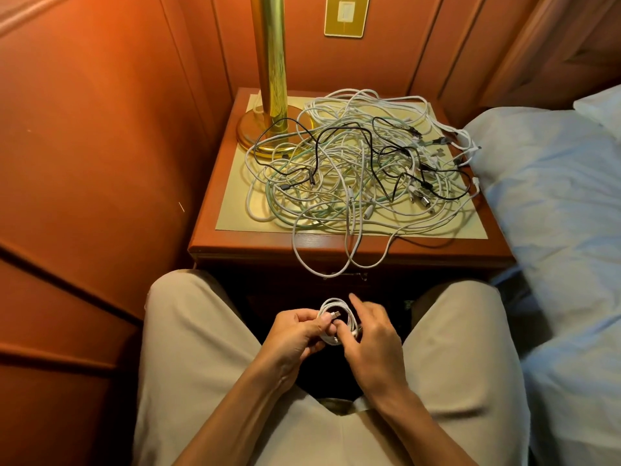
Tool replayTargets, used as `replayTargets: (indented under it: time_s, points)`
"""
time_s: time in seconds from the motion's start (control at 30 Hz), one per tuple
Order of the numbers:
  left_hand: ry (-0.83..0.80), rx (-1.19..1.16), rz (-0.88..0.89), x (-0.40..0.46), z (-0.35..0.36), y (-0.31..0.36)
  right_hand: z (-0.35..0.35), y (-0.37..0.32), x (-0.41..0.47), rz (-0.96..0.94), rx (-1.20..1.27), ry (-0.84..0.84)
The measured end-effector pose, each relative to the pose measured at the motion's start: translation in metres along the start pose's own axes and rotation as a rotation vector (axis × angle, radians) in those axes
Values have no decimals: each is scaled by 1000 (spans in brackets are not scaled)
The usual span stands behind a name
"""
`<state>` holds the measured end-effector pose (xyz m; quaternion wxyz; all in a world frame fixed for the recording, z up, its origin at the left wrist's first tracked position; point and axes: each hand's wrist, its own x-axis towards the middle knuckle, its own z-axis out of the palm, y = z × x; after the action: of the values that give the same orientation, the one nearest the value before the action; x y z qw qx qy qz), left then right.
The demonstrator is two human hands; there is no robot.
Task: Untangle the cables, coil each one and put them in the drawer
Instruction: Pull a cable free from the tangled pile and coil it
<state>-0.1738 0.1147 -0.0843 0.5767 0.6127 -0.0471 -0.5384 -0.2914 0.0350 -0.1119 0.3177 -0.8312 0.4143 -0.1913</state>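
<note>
Holding one small white coil point(336, 322) below the table point(242, 245), the left hand point(295, 334) pinches it while the right hand point(369, 334) tucks its end, forefinger lifted. Most cables (a big tangle point(356, 163)) lie on the table; the drawer looks closed.

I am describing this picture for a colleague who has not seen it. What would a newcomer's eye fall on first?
First, the big tangle of cables, white, green and black, covering the nightstand, with some loops hanging over its front edge. Next, at the bottom centre, the left hand and right hand hold a small coiled white cable between the knees. The brass lamp stands at the nightstand's back left corner.
</note>
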Motion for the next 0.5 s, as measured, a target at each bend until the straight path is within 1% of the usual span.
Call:
replayTargets:
  time_s: [0.1,0.2,0.33,0.4,0.43,0.5]
  points:
    - [9,39,-10,4,-5,3,-10,0,11,-277,6,43]
    - [-2,71,-18,5,-9,4,-19,6,22,-532,-101,-5]
    - [-116,140,-41,5,-13,7,-24,9,31,-666,-165,-145]
    - [-171,136,-51,4,-12,9,-27,7,38,-726,-194,-189]
    - [-184,110,-41,3,-12,10,-28,7,41,-735,-196,-189]
    - [-171,109,20,2,-8,13,-29,5,42,-665,-137,-146]
